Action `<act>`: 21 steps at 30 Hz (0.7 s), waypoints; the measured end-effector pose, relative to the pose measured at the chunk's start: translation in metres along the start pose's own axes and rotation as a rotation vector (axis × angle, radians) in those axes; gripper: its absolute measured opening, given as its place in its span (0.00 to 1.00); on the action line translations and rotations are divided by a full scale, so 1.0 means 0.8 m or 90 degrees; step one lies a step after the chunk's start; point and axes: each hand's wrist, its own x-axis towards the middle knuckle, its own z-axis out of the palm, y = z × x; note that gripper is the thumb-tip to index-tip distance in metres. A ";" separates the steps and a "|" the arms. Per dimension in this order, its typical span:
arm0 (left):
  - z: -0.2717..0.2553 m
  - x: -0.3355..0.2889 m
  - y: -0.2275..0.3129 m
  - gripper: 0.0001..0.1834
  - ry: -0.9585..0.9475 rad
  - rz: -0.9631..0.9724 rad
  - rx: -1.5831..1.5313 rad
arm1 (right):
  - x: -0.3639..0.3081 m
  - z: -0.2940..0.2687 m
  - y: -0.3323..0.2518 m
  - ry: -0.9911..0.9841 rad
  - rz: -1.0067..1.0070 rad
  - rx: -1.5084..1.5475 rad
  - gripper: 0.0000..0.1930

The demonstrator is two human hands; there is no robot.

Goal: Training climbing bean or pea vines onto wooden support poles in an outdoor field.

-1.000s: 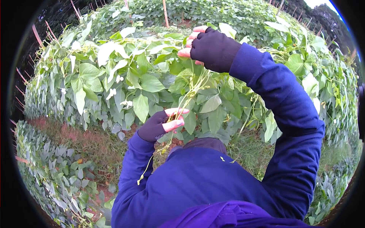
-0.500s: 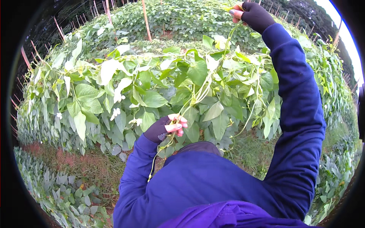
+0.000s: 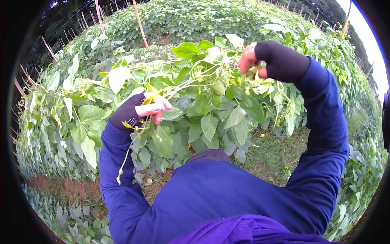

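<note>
My left hand [image 3: 148,109], in a dark fingerless glove, is closed around thin vine stems [image 3: 183,85] at the left front of the leafy row. From below its fingers a loose vine end [image 3: 126,156] hangs down with a small bud at its tip. Along the row's top, my right hand [image 3: 276,61], gloved the same way, bends over pale yellow-green shoots [image 3: 260,86]. Its fingers are curled in among them, and the exact grip is partly hidden. Between both hands a tangle of stems and broad green leaves [image 3: 209,126] spreads.
Wooden stakes [image 3: 140,24] rise behind, with further planted rows [image 3: 211,20]. A grassy strip with reddish soil [image 3: 73,189] runs along the near side. Low leafy plants [image 3: 77,215] grow at the lower left. A dark cap [image 3: 209,155] shows below the row.
My right hand has come down from high up to the row's top. My left hand has moved up and left, drawing the stems sideways.
</note>
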 end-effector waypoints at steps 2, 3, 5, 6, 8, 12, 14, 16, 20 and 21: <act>-0.013 -0.001 0.033 0.14 0.024 -0.058 0.117 | -0.011 0.053 -0.015 -0.057 -0.066 -0.217 0.13; -0.021 -0.001 0.044 0.14 0.031 -0.050 0.156 | -0.012 0.076 -0.036 -0.113 0.030 -0.309 0.14; -0.030 -0.001 0.074 0.13 0.052 -0.025 0.220 | -0.016 0.107 -0.052 -0.199 0.072 -0.434 0.14; -0.034 -0.002 0.088 0.13 0.054 -0.015 0.253 | -0.016 0.113 -0.058 -0.216 0.063 -0.433 0.13; -0.041 0.001 0.117 0.13 0.047 0.006 0.308 | -0.014 0.097 -0.079 -0.138 0.033 -0.371 0.12; -0.057 0.012 0.167 0.12 0.029 0.071 0.351 | 0.018 0.049 -0.103 0.275 -0.047 -0.178 0.07; -0.056 0.009 0.187 0.12 0.053 0.111 0.413 | 0.040 0.010 -0.108 0.327 0.034 -0.193 0.08; -0.054 0.019 0.200 0.12 0.026 0.132 0.413 | 0.062 -0.015 -0.082 0.245 0.119 -0.215 0.12; -0.037 0.017 0.210 0.12 0.009 0.123 0.477 | 0.113 -0.025 -0.042 0.177 0.326 0.219 0.22; -0.030 0.014 0.208 0.11 0.028 0.139 0.482 | 0.122 -0.026 -0.028 0.183 0.323 0.217 0.22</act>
